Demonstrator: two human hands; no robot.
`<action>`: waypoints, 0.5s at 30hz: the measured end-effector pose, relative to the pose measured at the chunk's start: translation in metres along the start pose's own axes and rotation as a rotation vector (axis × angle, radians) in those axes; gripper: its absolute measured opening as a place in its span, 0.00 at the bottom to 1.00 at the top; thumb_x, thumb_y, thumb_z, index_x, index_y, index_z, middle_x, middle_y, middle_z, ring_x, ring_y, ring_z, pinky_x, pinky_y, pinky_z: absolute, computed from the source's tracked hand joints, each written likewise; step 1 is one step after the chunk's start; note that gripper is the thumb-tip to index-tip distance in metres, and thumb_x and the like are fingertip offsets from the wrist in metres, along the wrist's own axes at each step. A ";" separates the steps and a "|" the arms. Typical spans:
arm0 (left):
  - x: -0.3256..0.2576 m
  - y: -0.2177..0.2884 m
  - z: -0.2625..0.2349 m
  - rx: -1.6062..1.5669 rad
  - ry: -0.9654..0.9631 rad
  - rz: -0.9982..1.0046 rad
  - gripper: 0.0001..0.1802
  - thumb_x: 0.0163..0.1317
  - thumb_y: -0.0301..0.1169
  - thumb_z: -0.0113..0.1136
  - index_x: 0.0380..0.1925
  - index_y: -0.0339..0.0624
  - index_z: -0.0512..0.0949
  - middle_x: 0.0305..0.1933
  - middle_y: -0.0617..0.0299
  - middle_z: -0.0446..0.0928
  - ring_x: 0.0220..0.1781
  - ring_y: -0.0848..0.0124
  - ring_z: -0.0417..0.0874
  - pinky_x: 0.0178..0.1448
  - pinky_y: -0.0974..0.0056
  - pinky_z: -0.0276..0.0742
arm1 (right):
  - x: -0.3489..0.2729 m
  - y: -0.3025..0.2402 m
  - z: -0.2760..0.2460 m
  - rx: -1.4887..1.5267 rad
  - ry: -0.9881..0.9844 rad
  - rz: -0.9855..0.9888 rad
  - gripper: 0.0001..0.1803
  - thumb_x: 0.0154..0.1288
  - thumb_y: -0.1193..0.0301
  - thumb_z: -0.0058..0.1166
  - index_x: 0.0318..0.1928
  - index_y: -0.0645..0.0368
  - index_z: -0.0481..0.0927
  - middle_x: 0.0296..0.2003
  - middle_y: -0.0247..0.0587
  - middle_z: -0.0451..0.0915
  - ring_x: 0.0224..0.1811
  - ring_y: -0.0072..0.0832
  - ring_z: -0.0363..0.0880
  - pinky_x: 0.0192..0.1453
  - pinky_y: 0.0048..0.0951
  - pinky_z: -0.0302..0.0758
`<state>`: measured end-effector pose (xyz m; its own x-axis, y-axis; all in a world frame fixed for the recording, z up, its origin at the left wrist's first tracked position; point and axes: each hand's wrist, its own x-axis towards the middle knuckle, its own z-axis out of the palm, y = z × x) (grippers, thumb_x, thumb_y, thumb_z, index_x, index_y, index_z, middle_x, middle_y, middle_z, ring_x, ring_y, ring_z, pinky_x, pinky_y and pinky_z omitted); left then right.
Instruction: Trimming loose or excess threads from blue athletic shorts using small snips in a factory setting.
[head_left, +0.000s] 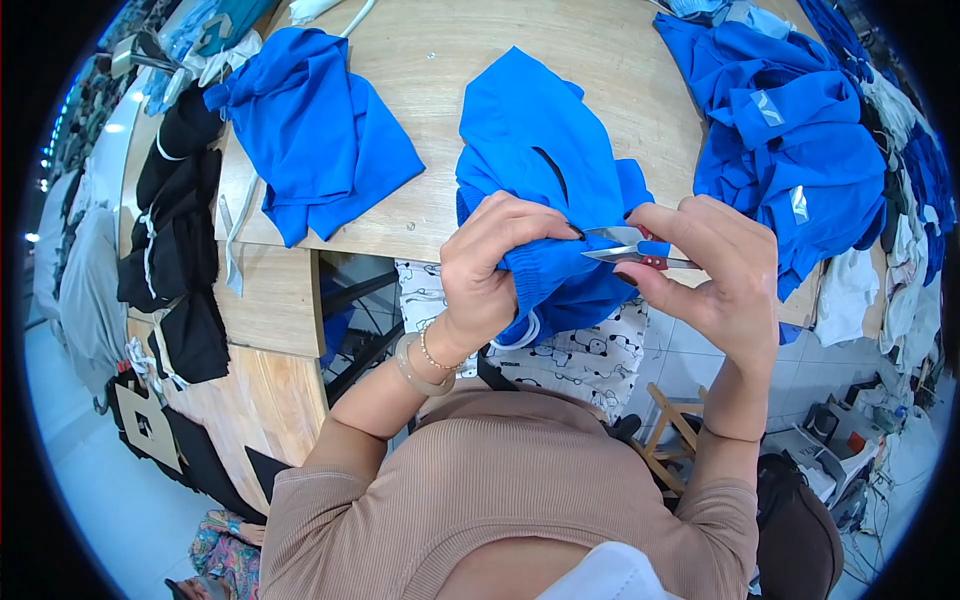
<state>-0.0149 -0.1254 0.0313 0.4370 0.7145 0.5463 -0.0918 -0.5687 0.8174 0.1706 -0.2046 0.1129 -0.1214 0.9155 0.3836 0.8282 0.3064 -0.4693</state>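
My left hand [495,265] grips the bunched waistband of a blue garment [535,150] that lies over the near edge of the wooden table [440,50] and hangs toward my lap. My right hand [715,270] holds small thread snips [630,248] with a blue and red grip, their metal blades pointing left and touching the fabric beside my left fingers. A white drawstring loop [520,335] hangs below the garment.
A folded blue garment [320,130] lies on the table's left. A pile of blue garments [800,140] fills the right side. Black garments [180,230] drape over a lower wooden bench at left. A wooden stool [670,430] stands at lower right on the tiled floor.
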 end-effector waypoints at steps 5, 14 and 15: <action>0.000 -0.001 0.000 -0.010 0.004 0.015 0.10 0.47 0.28 0.68 0.29 0.37 0.80 0.30 0.58 0.81 0.30 0.66 0.78 0.37 0.68 0.71 | 0.000 -0.001 0.001 -0.007 0.005 -0.014 0.19 0.41 0.68 0.69 0.36 0.58 0.78 0.21 0.34 0.74 0.21 0.28 0.72 0.22 0.26 0.66; 0.000 0.001 -0.002 -0.008 0.007 0.016 0.09 0.48 0.28 0.68 0.29 0.37 0.80 0.30 0.58 0.81 0.29 0.67 0.77 0.36 0.68 0.71 | -0.001 0.000 0.005 0.036 0.034 -0.013 0.19 0.40 0.68 0.70 0.35 0.57 0.79 0.21 0.33 0.74 0.20 0.27 0.72 0.22 0.25 0.66; 0.000 0.001 -0.002 -0.011 0.004 0.020 0.09 0.48 0.28 0.68 0.29 0.37 0.80 0.30 0.58 0.81 0.29 0.67 0.77 0.36 0.68 0.71 | -0.001 0.000 0.005 0.035 0.035 -0.011 0.19 0.40 0.68 0.70 0.35 0.57 0.79 0.21 0.33 0.74 0.20 0.27 0.71 0.22 0.25 0.65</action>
<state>-0.0167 -0.1252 0.0322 0.4318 0.7047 0.5630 -0.1107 -0.5781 0.8084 0.1677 -0.2041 0.1084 -0.1110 0.9026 0.4160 0.8070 0.3262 -0.4923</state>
